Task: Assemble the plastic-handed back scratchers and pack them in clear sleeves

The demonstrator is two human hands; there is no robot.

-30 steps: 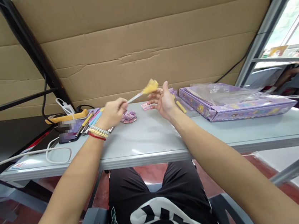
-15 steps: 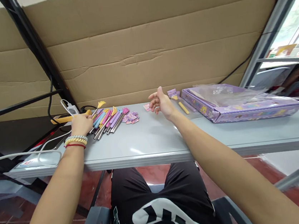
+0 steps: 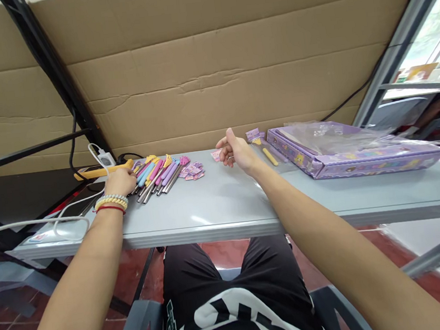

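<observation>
My left hand (image 3: 120,181) is curled at the left end of a pile of colourful pens (image 3: 157,174) with shiny metal barrels and moulded tops. Its fingertips are hidden, so what they hold does not show. A heap of small purple-pink cards (image 3: 192,171) lies at the pile's right side. My right hand (image 3: 236,153) hovers at the middle of the desk, thumb up and fingers loosely bent, with nothing visible in it. Just left of its fingers lies a small pink card (image 3: 216,156). Right of it, a yellow pen (image 3: 270,156) lies in a clear bag with a purple header.
A purple patterned box (image 3: 363,163) with clear plastic on top sits at the right of the grey desk (image 3: 209,208). A white cable (image 3: 31,222) and a yellow bar-shaped object (image 3: 94,173) are at the left. Cardboard (image 3: 207,55) backs the desk.
A yellow-topped pen that stuck up by my left hand now lies lower among the pile. The fingers of my right hand have curled in slightly and shifted a little left.
</observation>
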